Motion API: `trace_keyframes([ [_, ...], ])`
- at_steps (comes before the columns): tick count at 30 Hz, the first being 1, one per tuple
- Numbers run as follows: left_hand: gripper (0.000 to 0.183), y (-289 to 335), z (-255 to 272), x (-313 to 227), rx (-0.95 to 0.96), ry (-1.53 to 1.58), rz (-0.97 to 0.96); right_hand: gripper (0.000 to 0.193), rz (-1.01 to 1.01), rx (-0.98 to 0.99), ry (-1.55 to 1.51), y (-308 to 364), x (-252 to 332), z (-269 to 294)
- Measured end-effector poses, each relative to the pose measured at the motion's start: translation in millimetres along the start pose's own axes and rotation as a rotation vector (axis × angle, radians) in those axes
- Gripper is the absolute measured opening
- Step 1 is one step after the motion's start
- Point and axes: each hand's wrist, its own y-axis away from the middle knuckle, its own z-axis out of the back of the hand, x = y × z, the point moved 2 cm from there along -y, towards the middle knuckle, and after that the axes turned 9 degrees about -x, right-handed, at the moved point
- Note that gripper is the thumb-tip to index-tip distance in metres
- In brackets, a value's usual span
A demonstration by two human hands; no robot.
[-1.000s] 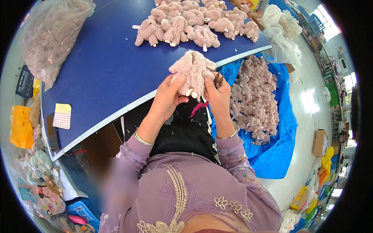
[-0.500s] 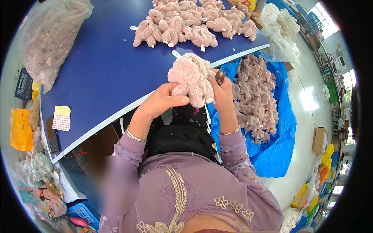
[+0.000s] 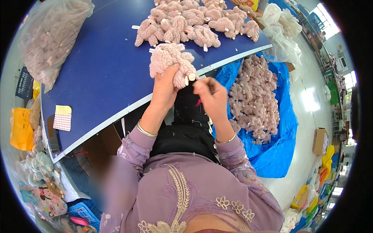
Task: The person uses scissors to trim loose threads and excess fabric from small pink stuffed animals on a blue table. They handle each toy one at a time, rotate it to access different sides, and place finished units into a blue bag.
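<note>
- My left hand is gripping a fuzzy pink plush toy, fingers curled shut around its lower part, holding it up just above the near edge of the blue table.
- My right hand is hovering just right of the toy, fingertips pinched together; what they are pinching is too small to tell.
- More plush toys are lying in a pile on the far side of the table.
- Another heap is sitting on a blue sheet to my right.
- A clear bag is resting far left.
</note>
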Motion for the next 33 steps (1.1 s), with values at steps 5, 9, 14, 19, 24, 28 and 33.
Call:
trace_keyframes([
  [5, 0.030, 9.3, -5.9, 0.7, -0.005, -0.058, -0.137, 0.018, -0.152, 0.052, -0.137, 3.2, 5.2, -14.9],
  [9, 0.028, 8.9, -3.4, 0.1, -0.051, -0.097, -0.225, 0.018, -0.147, 0.146, 0.000, -2.9, 6.2, -12.3],
  [14, 0.025, 5.3, 0.7, 3.1, -0.123, -0.128, -0.296, 0.013, -0.002, 0.084, 0.141, -3.1, 6.6, -20.8],
  [19, 0.021, 4.7, 16.7, 10.6, -0.102, -0.171, 0.031, 0.014, 0.240, -0.043, 0.312, -11.2, 8.5, -15.6],
  [24, 0.011, 11.6, 1.7, 5.6, -0.253, -0.063, 0.030, 0.017, 0.506, 0.084, 0.358, 1.1, 8.3, -13.0],
  [28, 0.021, 6.1, 16.5, 3.5, -0.141, -0.168, -0.042, 0.017, 0.205, 0.063, 0.109, -5.5, 5.6, 0.5],
  [33, 0.026, 13.5, 8.3, 5.0, -0.116, -0.241, -0.073, 0.017, 0.145, -0.020, 0.194, -19.6, 4.8, 0.8],
])
